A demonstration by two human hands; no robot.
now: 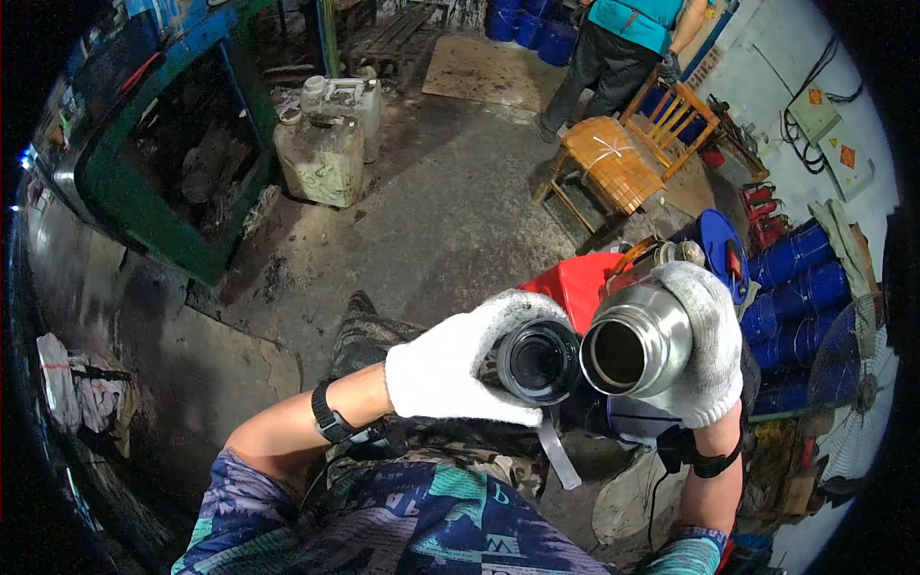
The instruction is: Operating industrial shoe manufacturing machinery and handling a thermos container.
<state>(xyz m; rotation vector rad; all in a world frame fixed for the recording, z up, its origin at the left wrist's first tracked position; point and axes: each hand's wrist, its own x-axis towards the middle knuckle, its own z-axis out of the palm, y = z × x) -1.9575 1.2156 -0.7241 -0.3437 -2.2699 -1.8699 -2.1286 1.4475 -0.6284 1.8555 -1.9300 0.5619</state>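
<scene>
My left hand (pixel 450 369), in a white knit glove, is wrapped round a dark, see-through cup (pixel 539 362) whose round mouth faces up toward me. Beside it, my gloved right hand (pixel 712 340) grips a stainless steel thermos flask (pixel 661 326). The flask is tilted, its uncapped mouth turned toward me and close to the cup's rim. Whether rim and flask touch, I cannot tell. The inside of the flask looks dark, and its far end is hidden behind my right hand. Just beyond both hands is a red object (pixel 578 286), partly covered by them.
A wooden chair (pixel 613 163) stands ahead right, near a person (pixel 628 48) in a teal top. Two dirty plastic jerrycans (pixel 321 158) stand ahead left beside a green metal frame (pixel 96 192). Blue drums (pixel 800 287) and a fan (pixel 862 393) are at right.
</scene>
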